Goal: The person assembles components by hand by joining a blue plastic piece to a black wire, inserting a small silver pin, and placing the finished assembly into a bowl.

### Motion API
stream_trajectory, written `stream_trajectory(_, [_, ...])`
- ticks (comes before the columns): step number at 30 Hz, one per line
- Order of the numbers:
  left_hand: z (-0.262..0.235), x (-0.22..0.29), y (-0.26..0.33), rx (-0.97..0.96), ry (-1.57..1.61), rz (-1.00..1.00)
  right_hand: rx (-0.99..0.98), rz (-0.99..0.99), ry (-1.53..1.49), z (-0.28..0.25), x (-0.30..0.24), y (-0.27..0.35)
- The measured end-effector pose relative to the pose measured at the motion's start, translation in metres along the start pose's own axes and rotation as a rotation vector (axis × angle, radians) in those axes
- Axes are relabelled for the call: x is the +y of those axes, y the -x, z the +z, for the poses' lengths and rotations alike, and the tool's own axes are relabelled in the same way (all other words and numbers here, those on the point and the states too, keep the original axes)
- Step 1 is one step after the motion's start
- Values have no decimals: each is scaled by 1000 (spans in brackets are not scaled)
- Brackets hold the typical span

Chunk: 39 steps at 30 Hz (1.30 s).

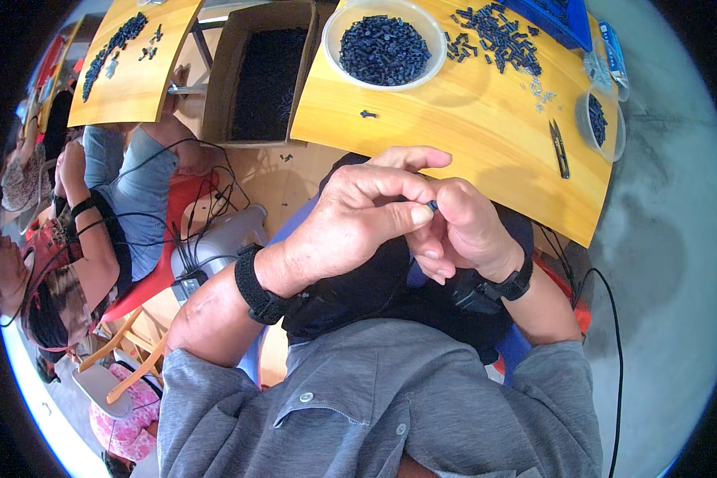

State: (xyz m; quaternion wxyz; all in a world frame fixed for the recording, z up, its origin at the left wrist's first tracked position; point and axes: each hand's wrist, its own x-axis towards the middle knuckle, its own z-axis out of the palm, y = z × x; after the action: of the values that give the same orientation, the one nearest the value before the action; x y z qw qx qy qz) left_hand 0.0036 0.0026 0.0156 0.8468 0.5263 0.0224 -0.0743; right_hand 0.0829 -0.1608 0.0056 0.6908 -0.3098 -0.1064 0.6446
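one blue piece (432, 205) pinched in left hand (357, 209), wood-grained tabletop (478, 123), round tub (331, 40)

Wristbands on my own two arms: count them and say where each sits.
2: one black band just behind the left hand, another black band just behind the right hand.

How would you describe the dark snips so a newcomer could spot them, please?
Find the nearer yellow table. Toward its right end, just left of the small round tub, lie the dark snips, slim and far longer than the blue pieces.
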Motion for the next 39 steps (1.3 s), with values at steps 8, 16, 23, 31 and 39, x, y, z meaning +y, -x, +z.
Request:
stream_trajectory(8, [-6, 5, 1, 7, -123, -18, 227, 135, -177, 26, -1, -8])
stream_trajectory(16, [-4, 9, -1, 6, -105, -86, 154, 107, -354, 16, 11, -6])
stream_trajectory(23, [-10, 7, -2, 31, -87, -91, 175, 128, -360, 14, 13, -6])
stream_trajectory(31, [-7, 10, -1, -6, -62, -135, 74, 207, -289, 3, 6, -3])
stream_trajectory(39, [-8, 4, 0, 10, -102, -49, 105, 168, -177, 8, 8, -5])
